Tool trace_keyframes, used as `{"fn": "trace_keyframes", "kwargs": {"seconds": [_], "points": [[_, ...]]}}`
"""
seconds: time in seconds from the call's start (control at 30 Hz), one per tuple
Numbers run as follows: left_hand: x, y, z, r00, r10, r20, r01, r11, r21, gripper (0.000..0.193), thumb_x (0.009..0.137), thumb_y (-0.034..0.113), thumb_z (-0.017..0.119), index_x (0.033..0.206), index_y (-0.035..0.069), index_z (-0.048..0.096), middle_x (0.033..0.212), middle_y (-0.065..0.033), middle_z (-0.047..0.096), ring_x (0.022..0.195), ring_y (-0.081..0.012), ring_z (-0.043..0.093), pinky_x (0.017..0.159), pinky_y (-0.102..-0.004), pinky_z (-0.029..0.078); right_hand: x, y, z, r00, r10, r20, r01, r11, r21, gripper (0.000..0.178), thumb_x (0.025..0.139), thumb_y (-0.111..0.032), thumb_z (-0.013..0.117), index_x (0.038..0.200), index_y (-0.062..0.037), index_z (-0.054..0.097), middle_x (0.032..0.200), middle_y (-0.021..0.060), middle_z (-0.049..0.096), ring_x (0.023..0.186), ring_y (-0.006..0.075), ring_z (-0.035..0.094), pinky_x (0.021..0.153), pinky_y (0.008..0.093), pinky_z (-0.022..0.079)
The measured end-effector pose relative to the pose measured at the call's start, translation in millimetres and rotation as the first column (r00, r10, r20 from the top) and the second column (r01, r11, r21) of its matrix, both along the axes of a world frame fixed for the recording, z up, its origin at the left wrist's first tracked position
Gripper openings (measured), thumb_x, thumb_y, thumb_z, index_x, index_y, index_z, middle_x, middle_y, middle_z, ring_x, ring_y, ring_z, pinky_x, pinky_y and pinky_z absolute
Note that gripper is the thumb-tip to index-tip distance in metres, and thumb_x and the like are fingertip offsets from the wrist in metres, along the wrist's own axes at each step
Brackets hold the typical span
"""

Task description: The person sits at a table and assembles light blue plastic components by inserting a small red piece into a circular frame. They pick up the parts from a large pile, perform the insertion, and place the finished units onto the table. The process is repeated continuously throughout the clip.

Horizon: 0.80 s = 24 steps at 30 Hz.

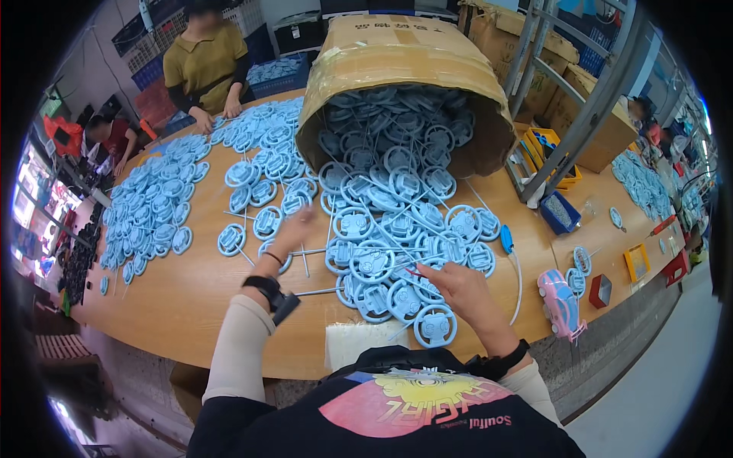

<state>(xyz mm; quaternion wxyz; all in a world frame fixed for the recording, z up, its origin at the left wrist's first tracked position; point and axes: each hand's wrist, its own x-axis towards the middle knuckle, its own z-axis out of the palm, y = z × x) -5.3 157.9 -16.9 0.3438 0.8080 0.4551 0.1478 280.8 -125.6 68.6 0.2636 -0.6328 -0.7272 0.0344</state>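
Blue ring-shaped parts point(372, 262) lie heaped before the cardboard box point(405, 57); there, nearest, the right hand point(460, 288) pinches a thin red thing point(414, 272), mostly hidden; farther, off the box's left edge, the left hand point(298, 224) blurs, its hold impossible to tell; inside the box, shadow obscures more parts

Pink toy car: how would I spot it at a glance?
Start at the big open carton, then follow the wooden table to its near edge, right of the person's right hand. The car sits there, pink with blue panels, unlike the light-blue wheel-shaped pieces and small red tray beside it.
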Motion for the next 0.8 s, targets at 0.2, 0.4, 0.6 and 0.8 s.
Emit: {"fn": "trace_keyframes", "kwargs": {"seconds": [0.2,0.4,0.6,0.8], "points": [[58.4,-115.4,-27.5,0.79,-0.463,-0.403,0.612,0.642,0.462,0.061,0.071,0.011,0.061,0.129,0.009,0.04,0.131,-0.0214,0.037,0.12,-0.0366,0.039,0.096,-0.0425,0.037,7.1,-6.6,-9.3,0.991,-0.022,0.13,0.022,1.0,0.001,0.047,0.074,-0.003,0.05,0.116,-0.0236,0.057,0.064,0.0067,0.05,0.056,0.0243,0.055,0.047,0.0357,0.044],[72.9,-103.4,-46.9,0.786,-0.519,-0.335,0.606,0.544,0.58,0.043,0.081,0.01,0.048,0.124,0.011,0.044,0.137,-0.0218,0.031,0.121,-0.0412,0.036,0.095,-0.0456,0.037,-0.5,-8.9,-0.4,0.993,-0.103,-0.053,0.108,0.988,0.107,0.044,0.071,0.006,0.049,0.108,-0.0141,0.062,0.074,0.0095,0.056,0.063,0.0273,0.056,0.054,0.0363,0.045],[50.6,-112.2,28.2,0.893,-0.448,-0.047,0.449,0.879,0.163,0.033,0.086,0.019,0.047,0.115,0.004,0.05,0.127,-0.0211,0.043,0.103,-0.032,0.052,0.085,-0.0363,0.044,-15.1,3.2,16.8,0.99,-0.137,-0.043,0.144,0.957,0.252,0.039,0.073,0.006,0.055,0.107,-0.0109,0.063,0.076,0.01,0.054,0.065,0.0255,0.055,0.055,0.0336,0.043],[25.9,-130.4,90.3,0.583,0.369,0.724,0.219,0.786,-0.578,0.025,0.092,0.028,0.05,0.095,0.005,0.059,0.08,-0.0012,0.061,0.073,-0.0127,0.059,0.064,-0.0288,0.047,-24.8,-7.3,44.0,0.99,0.0,-0.143,0.028,0.98,0.197,0.032,0.074,-0.001,0.065,0.104,-0.0095,0.064,0.078,0.0099,0.053,0.061,0.0223,0.053,0.052,0.031,0.042]]}}
